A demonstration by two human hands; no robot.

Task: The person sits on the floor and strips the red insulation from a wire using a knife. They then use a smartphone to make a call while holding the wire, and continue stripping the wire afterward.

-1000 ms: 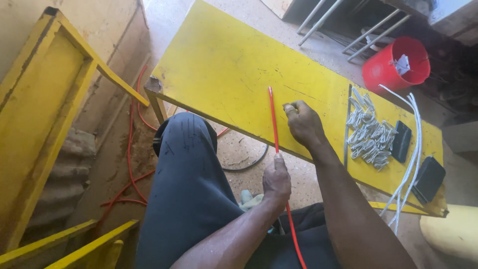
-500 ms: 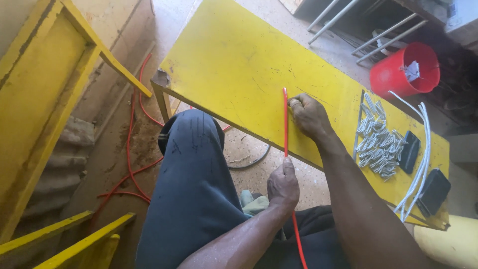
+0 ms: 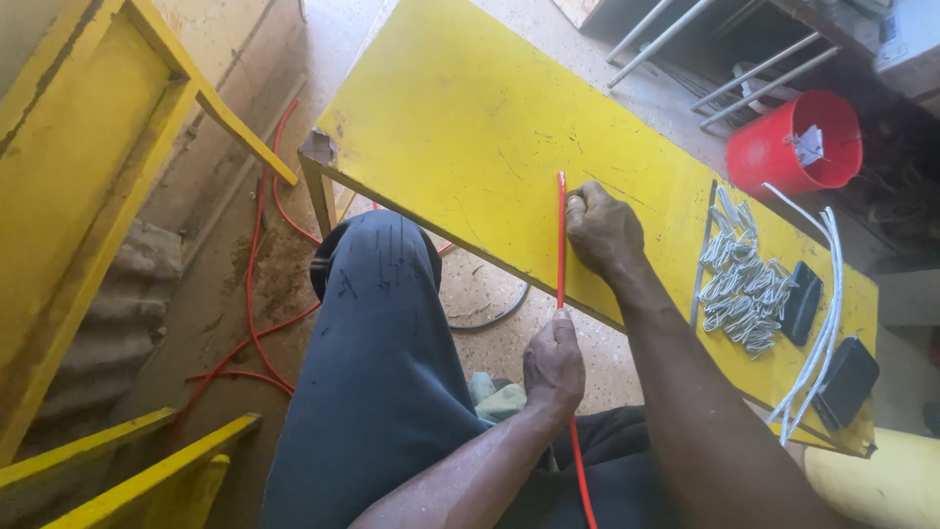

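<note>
Head view: my right hand (image 3: 603, 227) presses closed on the red wire (image 3: 561, 235), pinning it flat against the yellow table (image 3: 460, 127). My left hand (image 3: 553, 362) grips the same wire just below the table edge. Pile of white clips (image 3: 739, 284) and white wires (image 3: 818, 333) lie right of it, red bucket (image 3: 793, 147) beyond.

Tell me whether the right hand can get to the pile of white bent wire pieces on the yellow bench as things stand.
Probably yes. The right hand rests on the yellow bench beside the red wire, and the pile of white bent wire pieces lies just to its right with only bare bench top between.
</note>
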